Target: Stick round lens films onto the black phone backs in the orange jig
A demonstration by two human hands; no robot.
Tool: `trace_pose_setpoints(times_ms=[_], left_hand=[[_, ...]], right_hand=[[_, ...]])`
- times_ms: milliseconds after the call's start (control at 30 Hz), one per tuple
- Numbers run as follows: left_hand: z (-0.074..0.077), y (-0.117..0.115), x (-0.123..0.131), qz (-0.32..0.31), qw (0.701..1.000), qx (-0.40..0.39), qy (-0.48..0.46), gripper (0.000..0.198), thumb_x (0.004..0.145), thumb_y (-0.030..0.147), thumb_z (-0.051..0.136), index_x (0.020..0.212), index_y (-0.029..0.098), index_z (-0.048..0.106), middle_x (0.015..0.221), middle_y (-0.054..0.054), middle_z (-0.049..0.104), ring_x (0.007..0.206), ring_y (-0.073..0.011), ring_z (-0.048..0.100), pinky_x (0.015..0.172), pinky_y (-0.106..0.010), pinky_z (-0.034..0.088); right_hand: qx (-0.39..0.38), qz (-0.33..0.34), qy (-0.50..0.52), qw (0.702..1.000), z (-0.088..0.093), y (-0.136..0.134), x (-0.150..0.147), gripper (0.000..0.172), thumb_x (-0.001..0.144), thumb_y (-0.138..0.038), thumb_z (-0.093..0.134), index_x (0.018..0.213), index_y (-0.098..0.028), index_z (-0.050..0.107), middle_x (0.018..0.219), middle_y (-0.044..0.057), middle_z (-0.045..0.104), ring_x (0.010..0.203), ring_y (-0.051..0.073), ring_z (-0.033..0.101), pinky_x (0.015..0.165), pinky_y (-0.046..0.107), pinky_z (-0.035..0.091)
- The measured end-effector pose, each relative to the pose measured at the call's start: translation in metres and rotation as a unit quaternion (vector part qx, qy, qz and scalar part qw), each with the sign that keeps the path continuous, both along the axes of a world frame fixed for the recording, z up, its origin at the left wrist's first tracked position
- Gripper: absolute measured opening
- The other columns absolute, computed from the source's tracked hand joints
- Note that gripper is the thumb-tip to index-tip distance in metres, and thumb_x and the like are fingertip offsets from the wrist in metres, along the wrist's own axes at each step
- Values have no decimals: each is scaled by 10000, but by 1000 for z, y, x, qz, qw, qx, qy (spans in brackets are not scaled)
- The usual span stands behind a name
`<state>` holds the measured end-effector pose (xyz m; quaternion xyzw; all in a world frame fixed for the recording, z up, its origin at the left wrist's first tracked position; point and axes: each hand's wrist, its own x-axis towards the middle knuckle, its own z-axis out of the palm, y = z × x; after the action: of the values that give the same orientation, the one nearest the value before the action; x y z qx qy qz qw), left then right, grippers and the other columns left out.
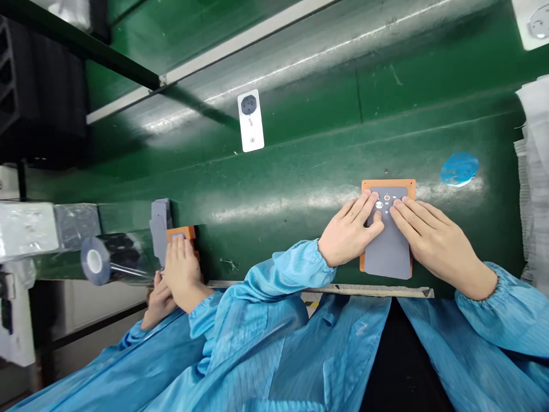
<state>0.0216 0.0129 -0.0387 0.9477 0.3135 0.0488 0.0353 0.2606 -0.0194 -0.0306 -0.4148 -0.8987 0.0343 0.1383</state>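
Note:
A grey rubber keypad sheet (389, 246) lies on an orange fixture plate (409, 186) on the green belt, close to the near edge. My left hand (349, 232) rests on the sheet's left side, fingers stretched flat toward the small buttons at its top. My right hand (429, 234) lies flat on the right side, fingertips meeting the left ones near the buttons. Both wrists come out of blue smock sleeves.
A white remote-like panel (250, 121) lies farther up the green belt (300, 171). A blue round pad (458, 169) sits at right, beside a stack of clear sheets (534, 171). At left, a co-worker's hand (182, 272) presses another orange fixture (182, 233), beside a tape roll (96, 260).

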Motion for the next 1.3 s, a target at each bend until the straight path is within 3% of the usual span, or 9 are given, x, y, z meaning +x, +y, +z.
trace_pose_setpoints(times_ms=[400,633,767,867,967,1033,1100,1200,1300], left_hand=[[-11,-35,-4,52,985,-128,-103,462,967,115,511,1427,135,489,1661,-242,372,1601,-372,265,1249,-582,372],[-3,29,-32,-52,942,-294,-154,615,920,453,714,1454,198,545,1617,-191,469,1583,-397,312,1244,-624,358],[0,56,-34,-11,878,-370,-302,832,800,594,821,1493,242,524,1620,-162,471,1567,-391,350,1239,-584,385],[2,51,-6,30,795,-405,-452,830,790,554,850,1482,248,509,1489,-167,602,1406,-326,581,1126,-468,520],[7,38,35,62,731,-390,-557,532,864,492,805,1267,189,637,1155,-127,759,1046,-221,757,920,-349,598],[15,33,57,67,734,-329,-590,333,893,454,783,1044,167,705,942,-71,768,842,-160,744,804,-292,586],[24,30,71,52,750,-247,-611,268,896,428,784,907,167,724,855,-42,755,770,-133,713,756,-270,566],[34,26,78,20,768,-176,-616,244,917,418,763,897,176,734,872,-39,769,806,-135,722,782,-272,578],[36,20,79,6,797,-158,-582,236,982,410,676,959,183,739,911,-57,778,861,-149,739,817,-285,601]], right_hand=[[-144,-50,68,986,-2,-27,-5,640,1015,-82,457,1641,-93,326,1624,199,427,1515,383,413,1222,614,402],[-122,-45,120,984,-10,-20,-8,560,985,-73,506,1542,-126,512,1553,180,530,1465,383,491,1194,629,432],[-125,-42,271,954,5,-18,-1,469,940,-85,619,1367,-263,698,1413,77,676,1329,334,636,1134,555,520],[-166,-115,526,826,22,-11,4,359,885,-94,699,1170,-290,795,1190,27,784,1105,252,746,1022,444,603],[-278,-141,766,562,26,1,6,183,800,-81,735,881,-236,791,886,-11,780,873,156,751,831,294,648],[-353,-135,833,405,20,9,7,156,726,-43,720,743,-197,695,795,-17,728,828,123,727,775,232,636],[-392,-134,857,306,11,14,8,206,690,-3,672,718,-195,603,764,-32,685,793,93,696,760,201,619],[-394,-107,867,286,-4,16,13,234,689,-32,656,754,-235,559,726,-52,636,738,101,647,727,237,611],[-399,-93,814,412,-16,14,17,124,791,-251,695,779,-323,595,704,-1,618,804,224,636,805,428,605]])
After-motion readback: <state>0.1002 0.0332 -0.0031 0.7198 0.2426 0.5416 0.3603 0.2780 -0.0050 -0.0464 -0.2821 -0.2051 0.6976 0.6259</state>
